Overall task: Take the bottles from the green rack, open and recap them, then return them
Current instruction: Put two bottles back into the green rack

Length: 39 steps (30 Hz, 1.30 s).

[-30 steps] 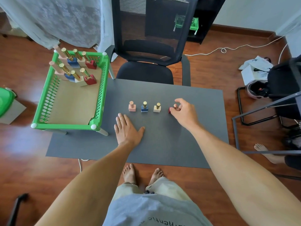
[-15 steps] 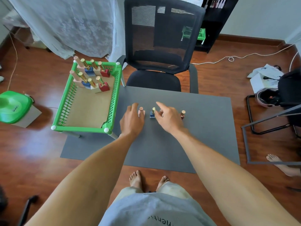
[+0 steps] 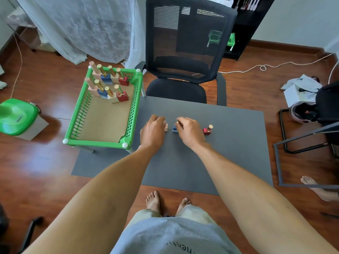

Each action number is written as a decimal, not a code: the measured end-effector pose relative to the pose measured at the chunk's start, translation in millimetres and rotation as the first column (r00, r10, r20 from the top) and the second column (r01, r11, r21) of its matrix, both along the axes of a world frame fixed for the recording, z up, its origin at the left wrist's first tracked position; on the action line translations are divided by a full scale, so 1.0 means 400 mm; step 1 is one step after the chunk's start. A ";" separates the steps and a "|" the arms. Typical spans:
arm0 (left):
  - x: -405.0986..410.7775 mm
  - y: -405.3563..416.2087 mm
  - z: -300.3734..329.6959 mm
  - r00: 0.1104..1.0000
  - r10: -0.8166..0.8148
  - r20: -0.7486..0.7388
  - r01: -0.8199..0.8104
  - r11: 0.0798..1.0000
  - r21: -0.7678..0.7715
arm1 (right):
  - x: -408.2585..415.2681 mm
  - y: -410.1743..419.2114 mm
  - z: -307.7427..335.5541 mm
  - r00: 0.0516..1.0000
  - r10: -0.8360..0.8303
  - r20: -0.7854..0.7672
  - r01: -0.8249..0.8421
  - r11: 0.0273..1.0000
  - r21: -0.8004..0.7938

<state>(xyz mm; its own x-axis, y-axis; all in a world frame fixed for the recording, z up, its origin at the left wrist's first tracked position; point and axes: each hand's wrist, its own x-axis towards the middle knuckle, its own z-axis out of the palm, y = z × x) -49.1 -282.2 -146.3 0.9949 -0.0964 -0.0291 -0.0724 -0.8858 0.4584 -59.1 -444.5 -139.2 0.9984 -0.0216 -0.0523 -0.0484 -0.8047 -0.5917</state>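
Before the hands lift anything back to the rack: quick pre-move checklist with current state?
1. Left hand grips pink bottle: ok, fingers curled over it.
2. Right hand grips blue bottle: ok.
3. Blue bottle's gold cap fully seated: cannot tell, fingers cover it.
4. Red bottle upright and capped on grey mat: ok.
5. Free floor space in green rack: ok, near half bare.
6. Cream bottle's position: cannot tell, hidden behind right hand.

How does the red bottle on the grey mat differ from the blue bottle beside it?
The red bottle stands free with its gold cap fully visible; the blue bottle is gripped by the right hand, which mostly hides it. The red one is farther from the green rack. Both stand on the mat.
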 end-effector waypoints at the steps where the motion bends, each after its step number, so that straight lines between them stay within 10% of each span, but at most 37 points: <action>1: 0.004 0.000 0.009 1.000 -0.010 0.014 0.010 1.000 0.003 | 0.000 0.000 0.009 1.000 -0.003 0.009 0.003 1.000 0.002; 17: 0.032 0.145 0.306 0.901 0.189 0.390 -0.159 0.981 -0.108 | 0.089 0.090 0.290 0.948 0.097 0.303 -0.141 0.982 0.127; 27: 0.001 0.360 0.342 0.852 0.316 0.417 -0.315 0.946 -0.072 | 0.101 0.310 0.342 0.907 0.239 0.346 -0.312 0.934 0.173; 39: 0.138 0.580 0.270 0.921 0.130 0.368 -0.138 0.990 -0.006 | 0.190 0.542 0.280 0.960 0.199 0.197 -0.225 0.967 0.121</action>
<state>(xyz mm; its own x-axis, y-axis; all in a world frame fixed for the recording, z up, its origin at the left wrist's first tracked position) 6.1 -50.0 -38.3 0.9400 0.0353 0.3394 -0.1122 -0.9074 0.4050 16.7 -227.5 -27.3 0.9721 0.1860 0.1429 0.2329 -0.6927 -0.6826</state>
